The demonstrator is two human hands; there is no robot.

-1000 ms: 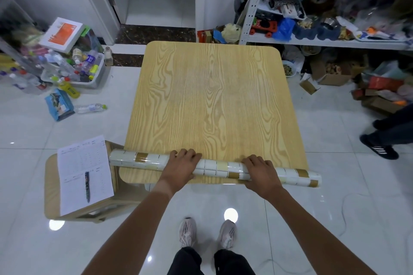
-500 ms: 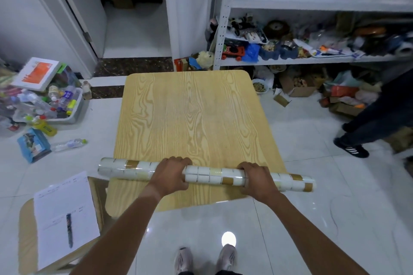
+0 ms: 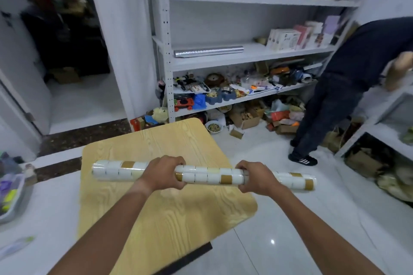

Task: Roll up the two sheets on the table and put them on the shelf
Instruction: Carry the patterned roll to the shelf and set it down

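A rolled sheet with white and gold squares [image 3: 210, 176] is held level in the air above the wooden table [image 3: 169, 221]. My left hand [image 3: 164, 173] grips it left of its middle, and my right hand [image 3: 257, 177] grips it right of its middle. Both ends of the roll stick out past my hands. A second rolled sheet, silver [image 3: 209, 51], lies on the middle board of the white metal shelf [image 3: 245, 57] straight ahead. The table top under the roll is bare.
A person in dark clothes [image 3: 339, 87] bends over at the right, close to the shelf's right end. Boxes and clutter [image 3: 250, 116] cover the floor under the shelf. A grey bin [image 3: 13, 196] sits at the left, and a doorway [image 3: 73, 56] opens at the back left.
Both hands have lifted the white and gold roll off the table's near edge into the air. The view has risen toward the shelf, and I stand closer to the table.
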